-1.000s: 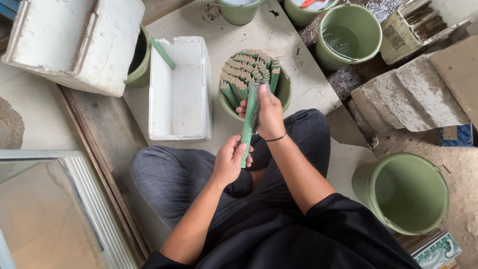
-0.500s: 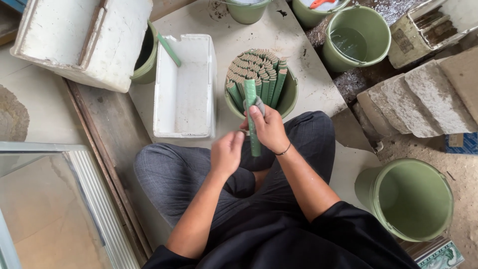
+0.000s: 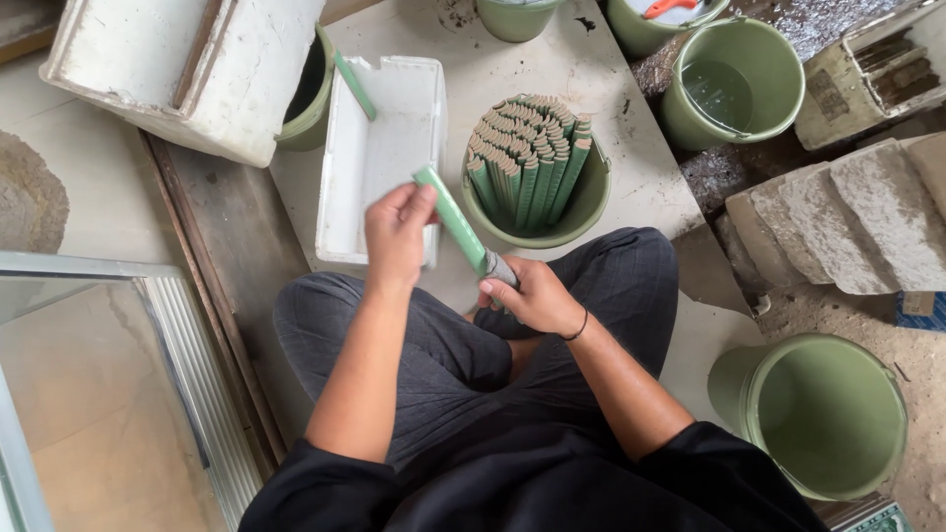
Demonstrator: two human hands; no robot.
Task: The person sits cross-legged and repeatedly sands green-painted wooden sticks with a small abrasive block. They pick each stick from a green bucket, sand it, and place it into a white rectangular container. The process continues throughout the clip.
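I sit cross-legged and hold a long green tube (image 3: 455, 222) with a grey end slantwise over my lap. My left hand (image 3: 396, 236) pinches its upper green end. My right hand (image 3: 534, 296) grips the lower grey end; a dark band circles that wrist. Just beyond the tube stands a green bucket (image 3: 581, 202) packed with several upright green tubes (image 3: 527, 158). A white foam box (image 3: 379, 148), open on top, lies left of the bucket behind my left hand.
An upturned white foam box (image 3: 187, 69) sits at the far left. A green bucket of water (image 3: 734, 84) stands at the back right, another green bucket (image 3: 823, 414) by my right knee. Grey stone blocks (image 3: 847, 222) lie right, a glass pane (image 3: 89, 394) left.
The tube has swung from upright to slanted, its top now pointing left. My left hand rose to its upper end and my right hand dropped to the grey lower end.
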